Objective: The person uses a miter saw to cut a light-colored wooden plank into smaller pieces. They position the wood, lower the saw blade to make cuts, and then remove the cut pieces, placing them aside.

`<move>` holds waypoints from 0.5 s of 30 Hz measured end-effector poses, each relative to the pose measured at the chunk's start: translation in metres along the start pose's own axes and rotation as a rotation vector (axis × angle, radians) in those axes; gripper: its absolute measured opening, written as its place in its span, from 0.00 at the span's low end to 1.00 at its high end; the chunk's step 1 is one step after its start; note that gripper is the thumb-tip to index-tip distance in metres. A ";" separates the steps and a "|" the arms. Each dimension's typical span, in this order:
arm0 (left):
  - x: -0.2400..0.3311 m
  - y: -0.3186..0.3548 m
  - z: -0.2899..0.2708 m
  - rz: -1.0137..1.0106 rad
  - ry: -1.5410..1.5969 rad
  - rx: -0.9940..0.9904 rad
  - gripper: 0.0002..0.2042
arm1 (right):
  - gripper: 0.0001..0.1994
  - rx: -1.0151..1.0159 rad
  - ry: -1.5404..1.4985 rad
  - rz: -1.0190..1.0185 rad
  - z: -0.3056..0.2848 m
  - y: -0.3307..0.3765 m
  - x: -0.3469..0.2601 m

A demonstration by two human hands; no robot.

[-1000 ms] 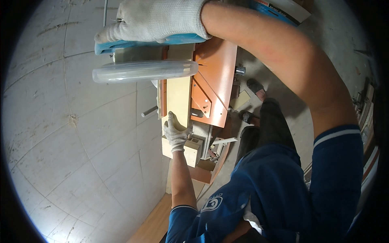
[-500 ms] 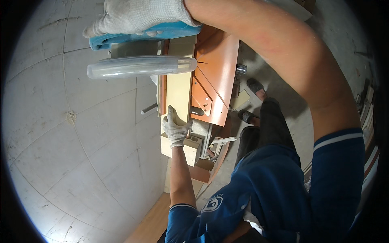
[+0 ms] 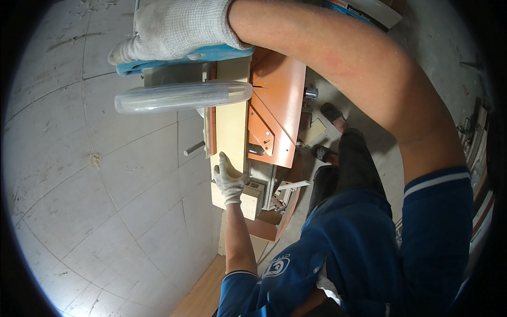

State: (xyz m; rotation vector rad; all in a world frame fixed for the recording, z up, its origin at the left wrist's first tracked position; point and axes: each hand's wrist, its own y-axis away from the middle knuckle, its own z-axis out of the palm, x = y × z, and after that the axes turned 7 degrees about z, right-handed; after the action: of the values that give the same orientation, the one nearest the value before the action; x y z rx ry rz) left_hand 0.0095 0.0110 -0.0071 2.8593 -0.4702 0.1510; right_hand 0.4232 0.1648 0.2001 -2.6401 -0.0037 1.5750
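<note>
My right hand [image 3: 174, 26], in a white knit glove, grips the blue handle [image 3: 158, 62] of a saw head at the top of the view. Just below the handle hangs a clear plastic blade guard [image 3: 182, 96]. Under the guard a pale board [image 3: 231, 127] lies along an orange saw table [image 3: 280, 100]. My left hand [image 3: 228, 179], also gloved, presses on the near end of this board, its fingers pointing away from me. The blade itself is hidden by the guard and my arm.
The saw stands on a grey paved floor [image 3: 121, 211]. A small pale block [image 3: 252, 203] and metal brackets sit at the machine's near end. My sandalled feet [image 3: 331, 113] are to the right of it. A wooden plank [image 3: 203, 296] lies near the lower edge.
My right hand with the blue handle and clear guard rose slightly, then came back down to about where it was. My left hand stays on the board.
</note>
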 end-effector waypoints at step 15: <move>-0.010 -0.001 0.005 0.063 0.040 0.109 0.55 | 0.33 0.003 0.011 0.006 0.012 -0.008 -0.003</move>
State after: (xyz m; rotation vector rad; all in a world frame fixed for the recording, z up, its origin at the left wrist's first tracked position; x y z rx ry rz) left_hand 0.0011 0.0134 -0.0136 2.9427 -0.5601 0.2514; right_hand 0.4111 0.1730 0.1974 -2.6483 0.0077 1.5614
